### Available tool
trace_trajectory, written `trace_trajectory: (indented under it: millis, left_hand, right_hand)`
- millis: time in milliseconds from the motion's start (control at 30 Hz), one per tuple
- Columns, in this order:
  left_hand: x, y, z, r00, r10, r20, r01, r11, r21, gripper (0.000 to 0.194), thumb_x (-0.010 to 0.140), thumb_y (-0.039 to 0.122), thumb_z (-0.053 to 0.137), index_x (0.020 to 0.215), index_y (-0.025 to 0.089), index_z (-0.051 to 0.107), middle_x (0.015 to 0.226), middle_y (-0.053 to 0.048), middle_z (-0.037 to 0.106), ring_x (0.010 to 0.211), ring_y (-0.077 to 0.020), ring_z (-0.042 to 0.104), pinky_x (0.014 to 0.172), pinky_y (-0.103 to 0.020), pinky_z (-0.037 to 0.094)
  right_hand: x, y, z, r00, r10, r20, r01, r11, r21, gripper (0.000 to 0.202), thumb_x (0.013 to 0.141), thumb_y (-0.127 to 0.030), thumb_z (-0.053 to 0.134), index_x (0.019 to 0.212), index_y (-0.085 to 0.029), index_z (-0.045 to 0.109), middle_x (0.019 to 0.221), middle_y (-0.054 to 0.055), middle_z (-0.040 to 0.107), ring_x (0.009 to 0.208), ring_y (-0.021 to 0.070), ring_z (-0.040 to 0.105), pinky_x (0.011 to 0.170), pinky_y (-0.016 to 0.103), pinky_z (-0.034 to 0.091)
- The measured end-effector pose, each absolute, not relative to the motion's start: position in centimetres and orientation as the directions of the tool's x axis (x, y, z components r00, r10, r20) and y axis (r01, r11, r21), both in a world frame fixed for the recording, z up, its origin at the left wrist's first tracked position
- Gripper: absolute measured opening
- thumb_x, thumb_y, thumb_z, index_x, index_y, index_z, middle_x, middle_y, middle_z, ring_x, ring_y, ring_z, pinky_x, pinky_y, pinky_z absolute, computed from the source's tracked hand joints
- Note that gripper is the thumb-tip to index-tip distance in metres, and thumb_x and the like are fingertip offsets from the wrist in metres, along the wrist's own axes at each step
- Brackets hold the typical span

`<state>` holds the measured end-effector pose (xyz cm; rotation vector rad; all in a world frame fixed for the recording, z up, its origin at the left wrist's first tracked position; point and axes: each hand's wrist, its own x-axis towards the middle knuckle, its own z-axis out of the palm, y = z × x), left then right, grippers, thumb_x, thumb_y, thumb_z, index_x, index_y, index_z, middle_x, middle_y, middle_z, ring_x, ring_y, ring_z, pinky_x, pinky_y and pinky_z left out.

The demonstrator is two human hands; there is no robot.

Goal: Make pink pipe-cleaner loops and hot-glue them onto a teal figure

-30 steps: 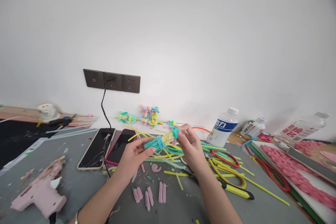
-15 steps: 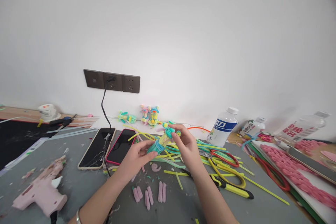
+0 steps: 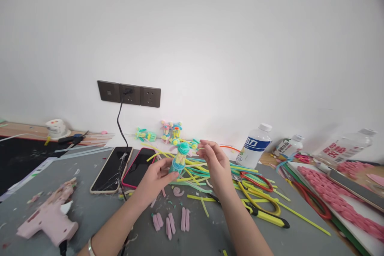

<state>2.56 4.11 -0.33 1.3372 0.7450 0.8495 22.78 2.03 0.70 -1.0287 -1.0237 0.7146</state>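
My left hand (image 3: 159, 178) is closed around the lower part of a small pipe-cleaner figure (image 3: 182, 154), teal at the top and base with a pale yellow middle. The figure stands nearly upright above the table. My right hand (image 3: 216, 164) is just right of it, fingers stretched and holding nothing I can see. Its fingertips are close to a small yellow-green ball at the figure's side; whether they touch it I cannot tell. Beneath both hands lie loose yellow and teal pipe cleaners (image 3: 198, 174). Nearer me are short lilac pieces (image 3: 170, 226) and a lilac coil (image 3: 178, 192).
At left lie a pink glue gun (image 3: 49, 220) and two phones (image 3: 111, 170). Finished-looking figures (image 3: 175, 132) stand by the wall. Scissors (image 3: 259, 198), a yellow-handled cutter (image 3: 270, 217) and a bottle (image 3: 256, 146) are at right. A black cord (image 3: 118, 118) hangs from the socket.
The figure has turned from tilted to nearly upright in my left hand. My right hand has let go of its upper part and moved slightly right, its fingers extending.
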Motion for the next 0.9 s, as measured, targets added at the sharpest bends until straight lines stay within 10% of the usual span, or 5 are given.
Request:
trace_trajectory:
  millis: [300, 467, 900]
  left_hand:
    - [2.2, 4.7, 0.4, 0.27, 0.963, -0.017, -0.356, 0.117, 0.927, 0.054, 0.067, 0.05, 0.085, 0.11, 0.02, 0.07, 0.122, -0.011, 0.07, 0.118, -0.0318, 0.061, 0.094, -0.04, 0.055]
    - [2.2, 4.7, 0.5, 0.226, 0.974, 0.007, -0.398, 0.086, 0.913, 0.052, 0.067, 0.048, 0.085, 0.109, 0.021, 0.071, 0.124, -0.009, 0.069, 0.121, -0.0318, 0.058, 0.095, -0.04, 0.055]
    - [2.5, 4.2, -0.1, 0.506, 0.863, 0.004, -0.139, 0.076, 0.987, 0.054, 0.075, 0.046, 0.079, 0.121, 0.019, 0.069, 0.121, -0.011, 0.071, 0.112, -0.0294, 0.063, 0.086, -0.033, 0.055]
  right_hand:
    - [22.4, 2.9, 0.2, 0.324, 0.894, 0.308, 0.082, 0.298, -0.951, 0.039, 0.066, -0.053, 0.083, 0.065, -0.019, 0.063, 0.074, 0.004, 0.063, 0.071, 0.0203, 0.057, 0.066, 0.032, 0.045]
    - [21.5, 2.8, -0.2, 0.243, 0.914, 0.324, 0.138, 0.298, -0.945, 0.048, 0.079, -0.061, 0.069, 0.06, -0.021, 0.052, 0.062, 0.0, 0.049, 0.061, 0.0159, 0.046, 0.059, 0.03, 0.039]
    - [20.5, 1.9, -0.2, 0.107, 0.929, 0.355, -0.085, 0.364, -0.927, 0.044, 0.088, -0.047, 0.069, 0.127, -0.031, 0.056, 0.119, 0.007, 0.064, 0.105, 0.0237, 0.063, 0.091, 0.036, 0.051]
